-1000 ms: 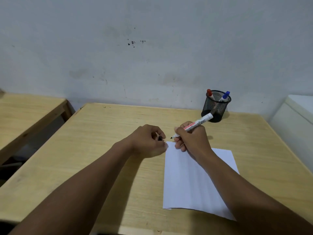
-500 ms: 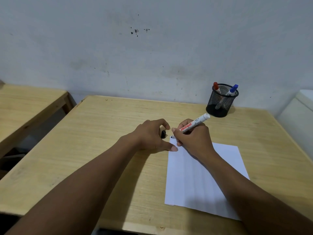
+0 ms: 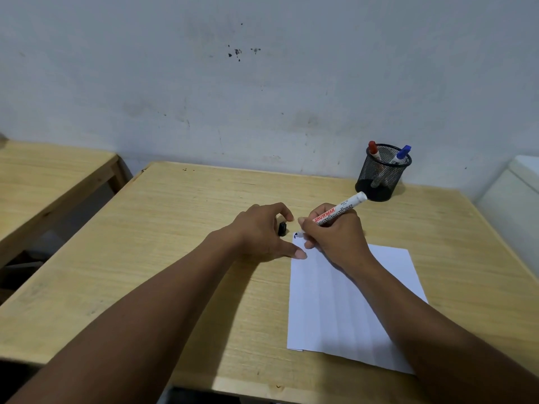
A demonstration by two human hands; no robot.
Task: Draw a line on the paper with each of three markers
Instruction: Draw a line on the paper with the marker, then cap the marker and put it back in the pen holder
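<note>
White paper point(image 3: 344, 304) lies on the wooden desk point(image 3: 175, 243). My right hand point(image 3: 335, 234) is closed round the black marker point(image 3: 338, 212), tip at the sheet's 11 o'clock corner, ready to stroke. My left hand point(image 3: 262, 231) pins that edge with its thumb, fingers loosely curled by the black cap point(image 3: 282, 228); I can't tell if it grips it. The red marker point(image 3: 374, 151) and blue marker point(image 3: 400, 154) wait in the mesh cup point(image 3: 382, 173) at 1 o'clock. The nib is hidden.

wooden table point(image 3: 180, 217) — second table point(image 3: 43, 176) (left), stained wall point(image 3: 262, 83)
</note>
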